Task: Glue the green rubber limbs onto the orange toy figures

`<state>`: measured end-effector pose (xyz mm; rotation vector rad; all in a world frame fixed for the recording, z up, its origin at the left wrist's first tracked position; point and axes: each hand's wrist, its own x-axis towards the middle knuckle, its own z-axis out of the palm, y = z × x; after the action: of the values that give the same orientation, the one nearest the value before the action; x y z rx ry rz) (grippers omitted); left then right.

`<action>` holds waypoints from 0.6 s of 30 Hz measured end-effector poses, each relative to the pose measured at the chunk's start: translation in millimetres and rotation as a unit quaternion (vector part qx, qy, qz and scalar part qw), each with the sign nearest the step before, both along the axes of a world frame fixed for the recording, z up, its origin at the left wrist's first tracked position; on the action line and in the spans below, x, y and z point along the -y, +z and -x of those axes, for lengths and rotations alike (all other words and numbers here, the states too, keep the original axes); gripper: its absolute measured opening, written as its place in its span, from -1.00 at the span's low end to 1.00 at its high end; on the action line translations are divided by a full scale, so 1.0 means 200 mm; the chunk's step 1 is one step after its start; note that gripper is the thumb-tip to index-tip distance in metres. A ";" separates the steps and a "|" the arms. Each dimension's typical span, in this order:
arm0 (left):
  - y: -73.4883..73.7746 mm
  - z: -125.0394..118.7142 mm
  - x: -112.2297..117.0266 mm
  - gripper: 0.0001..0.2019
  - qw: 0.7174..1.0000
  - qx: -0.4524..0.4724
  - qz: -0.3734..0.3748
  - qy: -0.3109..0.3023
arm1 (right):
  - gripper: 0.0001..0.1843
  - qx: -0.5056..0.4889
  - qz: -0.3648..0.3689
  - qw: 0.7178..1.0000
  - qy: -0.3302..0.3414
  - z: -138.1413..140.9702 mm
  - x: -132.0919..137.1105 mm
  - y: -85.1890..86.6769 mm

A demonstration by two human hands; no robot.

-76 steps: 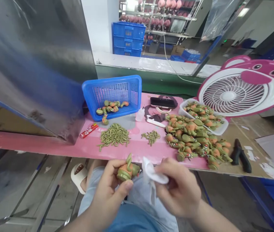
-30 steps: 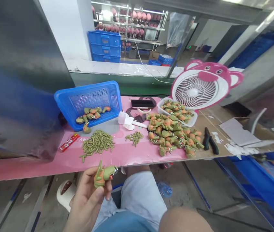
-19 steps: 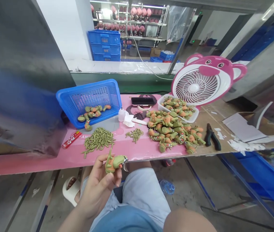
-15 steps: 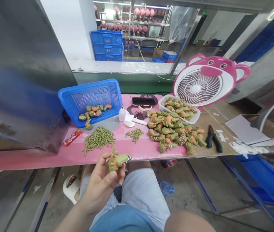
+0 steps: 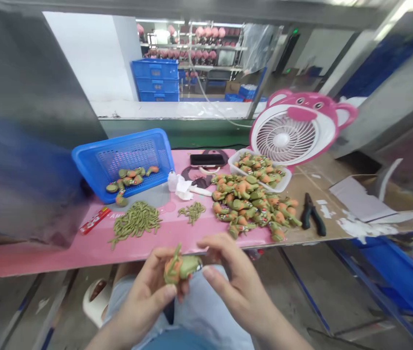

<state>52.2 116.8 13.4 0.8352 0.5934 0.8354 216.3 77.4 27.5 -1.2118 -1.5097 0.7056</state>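
Observation:
My left hand (image 5: 148,291) is closed round a small green and orange toy figure (image 5: 180,266), held over my lap just below the edge of the pink table (image 5: 82,245). My right hand (image 5: 233,282) is beside the figure on its right, fingers apart, with the fingertips at or near the figure's top. A heap of like figures (image 5: 250,204) lies on the table ahead and to the right. Two piles of small green pieces lie ahead, a big one (image 5: 135,223) and a small one (image 5: 192,211).
A blue basket (image 5: 93,163) with a few figures stands at the back left. A white tray (image 5: 233,160) holds more figures before a pink bear-shaped fan (image 5: 294,131). A phone (image 5: 206,159), a crumpled white cloth (image 5: 182,187), black pliers (image 5: 310,218) and a red packet (image 5: 95,219) also lie there.
My right hand put the white cloth down on the table and left view, then came back up beside the figure. My left hand kept hold of the figure throughout.

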 end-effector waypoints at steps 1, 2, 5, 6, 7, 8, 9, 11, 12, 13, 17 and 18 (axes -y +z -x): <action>-0.01 -0.01 0.00 -0.70 1.000 -0.014 0.004 -0.003 | -0.66 -0.010 0.011 1.000 0.021 -0.02 -0.03 -0.02; -0.02 -0.02 0.00 -0.70 1.000 -0.027 0.009 -0.008 | -0.63 -0.019 0.019 0.999 0.039 -0.03 -0.05 -0.03; -0.03 -0.07 -0.01 -0.69 0.998 -0.049 0.011 -0.035 | -0.60 -0.032 0.021 0.998 0.055 -0.10 -0.06 -0.08; -0.04 -0.09 -0.02 -0.69 0.998 -0.051 0.009 -0.045 | -0.59 -0.035 0.024 0.998 0.055 -0.11 -0.05 -0.09; -0.04 -0.11 -0.03 -0.69 0.997 -0.053 0.008 -0.054 | -0.59 -0.038 0.028 0.997 0.056 -0.13 -0.05 -0.10; -0.05 -0.13 -0.04 -0.68 0.997 -0.054 0.007 -0.062 | -0.58 -0.036 0.033 0.997 0.058 -0.15 -0.05 -0.10; -0.05 -0.15 -0.06 -0.67 0.996 -0.056 0.006 -0.067 | -0.57 -0.029 0.036 0.997 0.061 -0.16 -0.05 -0.10; -0.07 -0.19 -0.09 -0.62 0.996 -0.068 -0.006 -0.060 | -0.58 0.002 0.027 0.998 0.051 -0.21 -0.07 -0.10; -0.08 -0.21 -0.10 -0.58 0.996 -0.079 -0.018 -0.045 | -0.60 0.028 0.021 0.999 0.022 -0.25 -0.10 -0.10; -0.09 -0.22 -0.11 -0.54 0.995 -0.093 -0.030 -0.027 | -0.61 0.057 0.017 0.998 -0.028 -0.29 -0.14 -0.11; -0.10 -0.24 -0.12 -0.59 0.987 -0.154 -0.041 -0.023 | -0.65 0.137 0.023 0.950 -0.281 -0.54 -0.37 -0.14; -0.10 -0.23 -0.12 -0.62 0.984 -0.167 -0.040 -0.042 | -0.65 0.147 0.025 0.938 -0.314 -0.60 -0.43 -0.16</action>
<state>98.6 140.2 -6.1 1.0770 0.8173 0.6477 335.9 164.4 -4.2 -1.7786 -1.2241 0.1353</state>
